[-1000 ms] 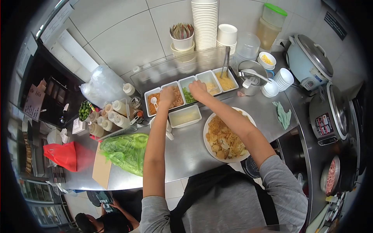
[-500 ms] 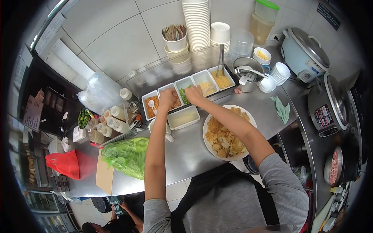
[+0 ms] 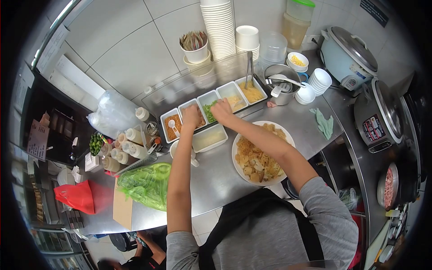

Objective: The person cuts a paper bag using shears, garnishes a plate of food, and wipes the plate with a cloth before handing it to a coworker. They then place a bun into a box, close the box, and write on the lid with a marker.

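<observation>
My left hand (image 3: 191,117) is closed over the white tub of reddish-brown bits (image 3: 200,120), fingers pointing down; what it grips is hidden. Just right of it, my right hand (image 3: 222,112) is closed at the tub of chopped green pieces (image 3: 208,109), its fingertips too small and covered to read. Left of my hands is a tub of orange bits (image 3: 170,120) with a white spoon. Tubs of pale shreds (image 3: 234,101) and yellow shreds (image 3: 252,92) with tongs stand to the right. Below the row lies a pale rectangular container (image 3: 209,138).
A large plate of food (image 3: 239,167) lies under my right forearm. Around it are a green plastic bag (image 3: 146,185), a white mug (image 3: 194,161), squeeze bottles (image 3: 133,135), a metal pot (image 3: 282,99), stacked bowls (image 3: 320,81), a green cloth (image 3: 322,123) and rice cookers (image 3: 373,118). Another person (image 3: 150,249) is at lower left.
The view has shifted slightly. Both hands remain over the same tubs, with only small movement of the fingers.
</observation>
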### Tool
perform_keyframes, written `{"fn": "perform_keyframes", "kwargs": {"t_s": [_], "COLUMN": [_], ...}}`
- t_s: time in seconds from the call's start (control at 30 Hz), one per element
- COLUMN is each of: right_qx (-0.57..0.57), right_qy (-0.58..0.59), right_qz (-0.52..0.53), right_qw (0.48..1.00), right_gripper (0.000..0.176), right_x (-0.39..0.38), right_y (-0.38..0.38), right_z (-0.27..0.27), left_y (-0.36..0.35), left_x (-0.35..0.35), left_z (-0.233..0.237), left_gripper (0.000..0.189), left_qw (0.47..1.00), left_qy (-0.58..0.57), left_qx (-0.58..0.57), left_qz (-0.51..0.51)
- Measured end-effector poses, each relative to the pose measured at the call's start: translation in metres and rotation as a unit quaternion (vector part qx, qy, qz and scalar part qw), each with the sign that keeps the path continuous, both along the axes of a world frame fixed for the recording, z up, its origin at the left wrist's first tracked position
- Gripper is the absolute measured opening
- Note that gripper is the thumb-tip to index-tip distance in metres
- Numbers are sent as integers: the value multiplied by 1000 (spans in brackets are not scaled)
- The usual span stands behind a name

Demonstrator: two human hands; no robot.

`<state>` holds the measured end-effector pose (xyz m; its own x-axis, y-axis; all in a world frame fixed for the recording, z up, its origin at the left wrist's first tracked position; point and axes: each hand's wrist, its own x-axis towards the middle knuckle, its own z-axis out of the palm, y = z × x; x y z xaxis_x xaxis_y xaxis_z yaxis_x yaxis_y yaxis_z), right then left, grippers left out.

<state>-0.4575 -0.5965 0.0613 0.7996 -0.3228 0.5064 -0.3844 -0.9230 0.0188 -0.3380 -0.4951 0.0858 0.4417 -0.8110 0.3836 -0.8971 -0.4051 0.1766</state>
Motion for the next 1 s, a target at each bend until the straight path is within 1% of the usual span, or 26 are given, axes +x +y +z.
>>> {"fn": "perform_keyframes", "kwargs": {"t_s": [0.03,0.1,0.13,0.2,0.23,0.3,0.43,0.5,0.6,0.7,0.8,0.83,0.93,0.97,1.0], "right_qx": [-22,78,129,180,205,209,216,210,223,242,269,280,330,354,379], "right_qy": [9,10,11,26,32,24,27,17,5,-11,-10,-8,-86,-97,-108], "right_qz": [10,-9,-17,-34,-42,-44,-65,-52,-53,-56,-53,-52,-12,15,38], "right_qw": [1000,997,991,983,977,977,974,976,973,969,962,958,940,930,918], "right_gripper": [8,9,9,10,10,10,12,11,11,11,13,13,14,14,14], "right_x": [5,7,6,2,1,1,6,7,4,-1,-5,-6,-7,-3,-4], "right_y": [-1,3,5,5,4,1,0,-2,-2,-6,-12,-13,-18,-22,-26], "right_z": [4,6,7,13,15,19,19,18,14,19,21,18,9,15,18], "left_y": [-6,-9,-6,4,4,3,5,2,1,3,5,7,13,10,12], "left_x": [4,3,1,-1,3,16,4,7,8,14,31,32,36,40,41], "left_z": [1,-4,-1,7,4,-8,-8,-11,-14,-14,-10,-6,7,14,18], "left_gripper": [35,36,34,31,30,29,24,23,20,19,15,15,14,13,14], "left_qw": [1000,999,999,999,998,994,998,996,998,994,988,984,976,974,978], "left_qy": [-11,-33,-9,37,59,105,17,-35,33,62,93,112,117,137,84], "left_qx": [8,21,16,3,-7,-27,-59,-74,-51,-91,-124,-140,-182,-176,-189], "left_qz": [12,36,29,14,17,23,-6,-19,25,16,1,13,1,29,23]}}
